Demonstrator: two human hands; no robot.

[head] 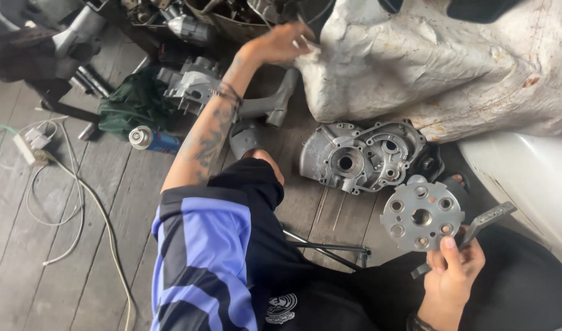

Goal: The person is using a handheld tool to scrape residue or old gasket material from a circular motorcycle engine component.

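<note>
Right hand (454, 270): I'm gripping a round grey metal plate with holes (421, 215) by its lower edge
Left hand (285, 43): my fingers pinch the crumpled white sack (440, 58), beyond the plate
Grey cast engine casing (360, 156): on the wooden floor (78, 245), just left of the plate

an engine crankcase half (360, 156) lies on the wooden plank floor (103, 208) at centre. a spray can (152, 139) rests beside a green cloth (137, 101) towards the left, and white cables (78, 202) trail along the left edge.
</note>
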